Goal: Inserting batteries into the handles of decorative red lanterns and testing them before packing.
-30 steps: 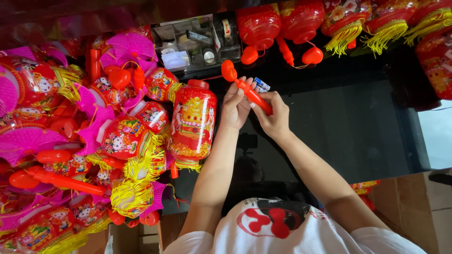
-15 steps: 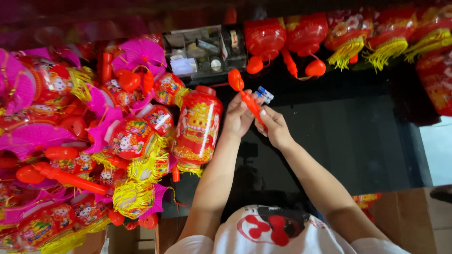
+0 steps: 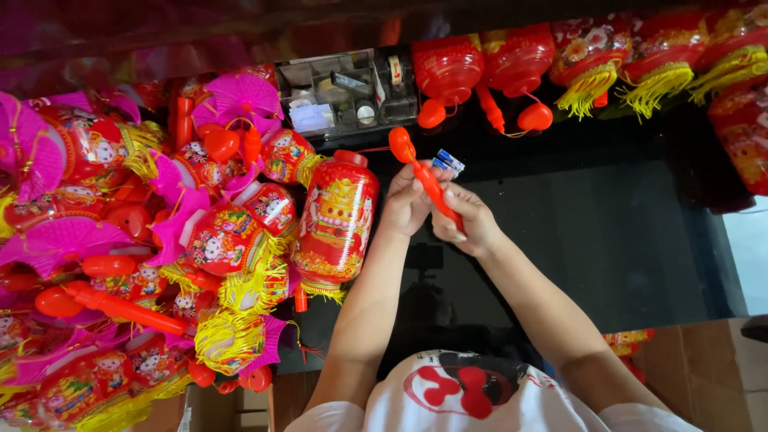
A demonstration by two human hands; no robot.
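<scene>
Head view: both hands closed on the red handle [image 3: 426,182], left hand [image 3: 406,205] and right hand [image 3: 470,222] together, just right of the upright lantern [image 3: 336,218]. Handle not yet seated; finished lanterns [image 3: 216,240] piled left of that lantern

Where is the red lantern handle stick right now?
In the head view, the red handle stick is centre, held by both hands, right of the red cylinder lantern.
</scene>
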